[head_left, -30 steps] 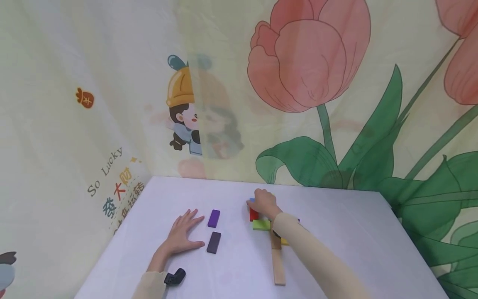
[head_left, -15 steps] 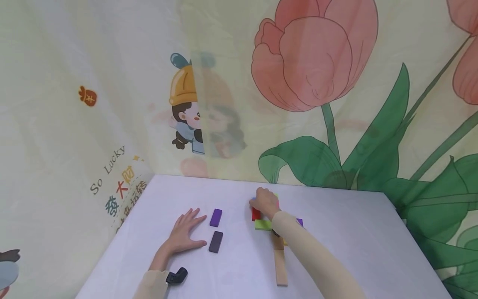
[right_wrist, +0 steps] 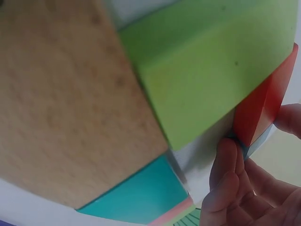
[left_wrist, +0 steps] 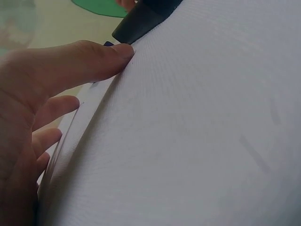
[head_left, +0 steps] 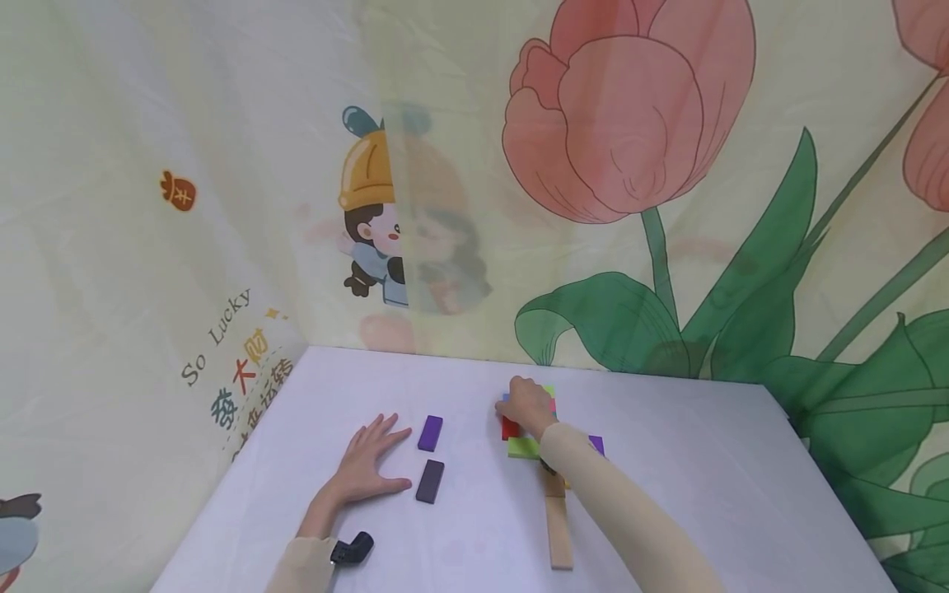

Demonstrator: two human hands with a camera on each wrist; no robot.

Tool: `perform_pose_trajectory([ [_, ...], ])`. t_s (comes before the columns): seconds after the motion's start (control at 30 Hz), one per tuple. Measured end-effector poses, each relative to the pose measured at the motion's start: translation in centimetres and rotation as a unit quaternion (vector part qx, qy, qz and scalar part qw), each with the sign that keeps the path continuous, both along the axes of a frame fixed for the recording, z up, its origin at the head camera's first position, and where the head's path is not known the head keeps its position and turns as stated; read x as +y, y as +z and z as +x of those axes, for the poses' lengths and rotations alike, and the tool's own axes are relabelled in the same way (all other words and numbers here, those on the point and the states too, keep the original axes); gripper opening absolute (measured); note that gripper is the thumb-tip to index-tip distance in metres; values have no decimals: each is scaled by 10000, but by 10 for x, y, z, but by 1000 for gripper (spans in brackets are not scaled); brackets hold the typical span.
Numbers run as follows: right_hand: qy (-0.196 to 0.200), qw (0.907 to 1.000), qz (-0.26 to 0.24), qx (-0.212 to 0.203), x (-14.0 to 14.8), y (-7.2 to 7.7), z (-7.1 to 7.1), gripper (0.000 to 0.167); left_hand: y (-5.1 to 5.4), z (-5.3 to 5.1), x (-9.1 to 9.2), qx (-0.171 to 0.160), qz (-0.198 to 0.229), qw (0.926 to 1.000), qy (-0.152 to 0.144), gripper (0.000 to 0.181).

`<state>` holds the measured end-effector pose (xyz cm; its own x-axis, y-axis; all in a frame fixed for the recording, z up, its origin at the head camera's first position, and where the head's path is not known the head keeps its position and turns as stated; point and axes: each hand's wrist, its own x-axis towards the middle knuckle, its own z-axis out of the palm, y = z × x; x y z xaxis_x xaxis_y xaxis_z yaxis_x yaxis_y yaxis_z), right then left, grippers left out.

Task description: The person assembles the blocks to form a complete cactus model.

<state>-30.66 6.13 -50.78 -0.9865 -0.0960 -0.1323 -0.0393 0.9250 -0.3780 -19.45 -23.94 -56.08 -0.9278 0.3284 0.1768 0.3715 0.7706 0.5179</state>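
Note:
My left hand [head_left: 363, 471] rests on the white table with its fingers spread, beside a purple block [head_left: 430, 433] and a dark grey block [head_left: 430, 482], touching neither. In the left wrist view the left hand [left_wrist: 51, 80] shows its thumb near the grey block's end [left_wrist: 141, 21]. My right hand [head_left: 528, 405] pinches a blue block [right_wrist: 253, 145] at the end of a red block [right_wrist: 263, 103], thumb on one side and fingers on the other. Part of the blue block is hidden by the right hand [right_wrist: 256, 188]. A green block [right_wrist: 202, 84] meets the red one.
Light wooden blocks [head_left: 559, 531] run in a line toward the table's front edge. A teal block [right_wrist: 141, 193] adjoins wood in the right wrist view. Another purple block [head_left: 596, 445] shows beside the right sleeve. A printed curtain [head_left: 445, 165] hangs behind the white table [head_left: 712, 461].
The head view has shifted slightly, so everything appears a little further right. Both hands keep nearly the same places among the blocks.

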Motion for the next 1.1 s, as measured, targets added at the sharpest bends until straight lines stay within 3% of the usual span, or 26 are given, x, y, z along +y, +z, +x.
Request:
perform_pose_trajectory([
  [0.13, -19, 10000, 75, 49, 2, -1, 0, 29, 0, 0, 1, 8, 20, 10000, -14, 85],
  [0.23, 31, 9989, 328, 320, 1, 0, 0, 31, 1, 0, 2, 34, 9, 10000, -44, 85],
  [0.4, 787, 9905, 620, 939, -11, 9, 2, 38, 2, 1, 2, 101, 20, 9999, -56, 84],
  [0.53, 1788, 9826, 137, 480, -32, 16, 10, 46, 2, 1, 2, 116, -4, 9999, -25, 84],
  [0.67, 2350, 9719, 86, -33, -56, 16, 22, 55, 1, 1, 1, 119, -17, 9999, -17, 84],
  [0.87, 2548, 9644, 698, -71, -83, 11, 35, 61, -1, 1, 2, 56, -9, 10000, -11, 85],
  [1.1, 2531, 9638, 835, -68, -94, 8, 43, 59, 0, 1, 1, 160, 3, 9999, -23, 84],
])
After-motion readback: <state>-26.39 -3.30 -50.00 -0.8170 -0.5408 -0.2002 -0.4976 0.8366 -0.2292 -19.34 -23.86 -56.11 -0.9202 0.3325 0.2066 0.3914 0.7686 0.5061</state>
